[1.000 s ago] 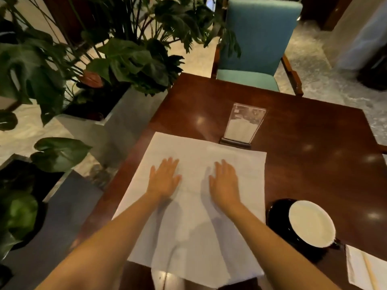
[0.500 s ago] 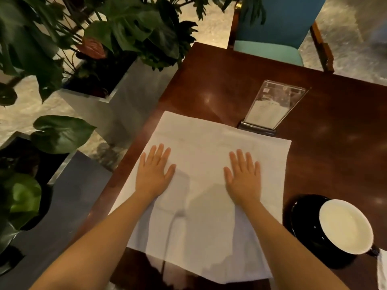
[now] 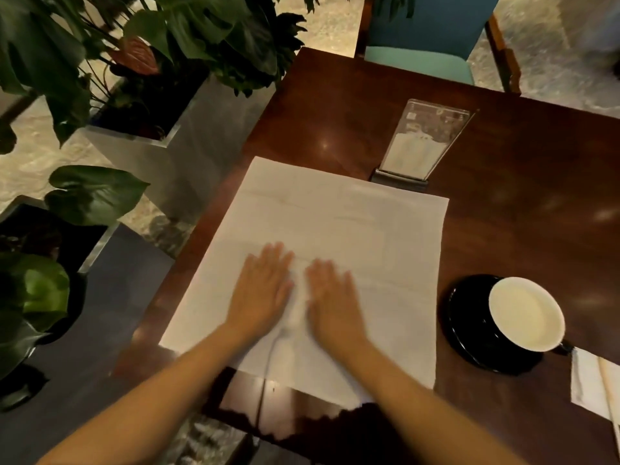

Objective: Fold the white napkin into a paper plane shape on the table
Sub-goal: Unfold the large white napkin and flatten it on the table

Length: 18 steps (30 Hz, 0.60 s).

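Both hands, left hand and right hand, press flat and ungripping on the white napkin spread near the table edge; uneven smoothing could bunch it or nudge the cup.

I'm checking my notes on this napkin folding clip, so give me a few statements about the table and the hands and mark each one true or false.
1. Both hands lie flat on the white napkin. True: left hand, right hand.
2. The napkin is already folded into a plane. False: it lies spread open.
3. A cup on a black saucer sits right of the napkin. True.
4. The cup stands on the napkin. False: it is apart from it, on the wooden table.
5. The clear sign holder stands at the napkin's near edge. False: the far edge.
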Motion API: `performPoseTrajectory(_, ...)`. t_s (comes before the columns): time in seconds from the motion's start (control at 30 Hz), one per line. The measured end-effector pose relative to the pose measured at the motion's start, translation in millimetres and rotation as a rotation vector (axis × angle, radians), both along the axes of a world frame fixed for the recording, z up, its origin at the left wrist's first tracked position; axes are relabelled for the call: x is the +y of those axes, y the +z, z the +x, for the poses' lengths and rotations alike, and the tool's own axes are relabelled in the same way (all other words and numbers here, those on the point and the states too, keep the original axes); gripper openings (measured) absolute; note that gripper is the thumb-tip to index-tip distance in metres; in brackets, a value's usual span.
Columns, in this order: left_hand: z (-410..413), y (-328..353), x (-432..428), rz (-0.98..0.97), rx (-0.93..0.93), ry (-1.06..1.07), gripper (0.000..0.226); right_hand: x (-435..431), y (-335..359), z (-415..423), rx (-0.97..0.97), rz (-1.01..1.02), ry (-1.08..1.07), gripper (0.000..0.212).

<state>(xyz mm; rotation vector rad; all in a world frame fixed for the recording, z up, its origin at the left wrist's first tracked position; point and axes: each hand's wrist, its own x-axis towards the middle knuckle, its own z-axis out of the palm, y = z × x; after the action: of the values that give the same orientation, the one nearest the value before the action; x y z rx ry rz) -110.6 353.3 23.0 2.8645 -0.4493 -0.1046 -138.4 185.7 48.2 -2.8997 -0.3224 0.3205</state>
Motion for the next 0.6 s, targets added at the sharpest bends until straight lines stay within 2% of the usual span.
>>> performPoseTrajectory(0.07, -19, -8, -8, 0.051, 0.036, -0.015, 0.056, 26, -7, -39, 0.023, -0.017, 0.047, 0.061)
performPoseTrajectory(0.17, -17, -16, 13, 0.099, 0.031, 0.092, 0.06, 3, -17, -69, 0.023, -0.024, 0.052, 0.058)
performPoseTrajectory(0.27, -13, -20, 28, 0.129, 0.037, 0.087, 0.061, -38, -22, -82, -0.025, -0.033, -0.029, 0.057)
performPoseTrajectory(0.43, -10, -19, 40, 0.172, 0.053, 0.053, 0.063, -91, -21, -100, -0.002, -0.083, -0.151, 0.061)
performPoseTrajectory(0.6, -9, -19, 69, 0.134, 0.05, 0.071, 0.067, -129, -18, -126, 0.038, -0.111, -0.303, 0.069)
